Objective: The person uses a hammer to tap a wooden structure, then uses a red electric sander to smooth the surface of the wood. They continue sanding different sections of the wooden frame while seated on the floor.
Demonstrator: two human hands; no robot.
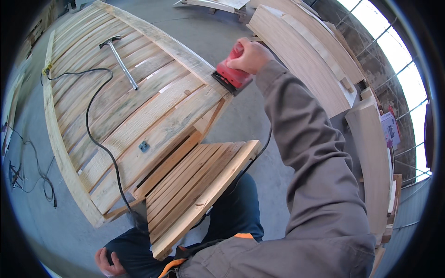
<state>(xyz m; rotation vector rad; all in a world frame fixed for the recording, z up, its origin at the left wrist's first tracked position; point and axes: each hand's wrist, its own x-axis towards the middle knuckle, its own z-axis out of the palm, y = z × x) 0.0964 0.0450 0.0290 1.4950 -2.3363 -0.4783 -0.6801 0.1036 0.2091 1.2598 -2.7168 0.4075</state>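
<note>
Grey sleeve extends, red sander in right hand.

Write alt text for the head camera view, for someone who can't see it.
A person's right hand grips a red power sander at the corner of a large slatted wooden panel. A claw hammer and black cord lie on the panel; the left hand is by the left knee.

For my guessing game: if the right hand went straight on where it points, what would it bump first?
The right hand, red sander leading, would probably meet the long pale edge board; whether they touch now is unclear.
</note>
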